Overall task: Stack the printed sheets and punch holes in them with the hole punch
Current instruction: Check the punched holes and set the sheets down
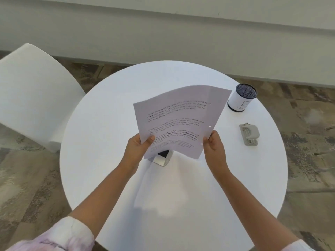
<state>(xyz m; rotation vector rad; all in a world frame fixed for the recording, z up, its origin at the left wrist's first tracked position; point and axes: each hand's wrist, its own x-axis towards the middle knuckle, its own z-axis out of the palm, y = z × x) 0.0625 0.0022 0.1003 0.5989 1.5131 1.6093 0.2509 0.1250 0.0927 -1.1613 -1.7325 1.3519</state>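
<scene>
I hold a stack of printed sheets point(178, 116) above the middle of a round white table point(108, 178). The paper curves upward at its far end and carries black text. Two punched holes show along its right edge. My left hand point(138, 147) pinches the lower left corner. My right hand point(213, 144) grips the lower right edge near the holes. A grey hole punch point(249, 134) lies on the table to the right of my right hand, apart from the sheets.
A white cylindrical cup with a dark mesh rim point(242, 97) stands at the table's far right. A silver phone-like object point(162, 157) lies under the sheets. A white chair point(34, 93) stands to the left. Wood-look floor surrounds the table.
</scene>
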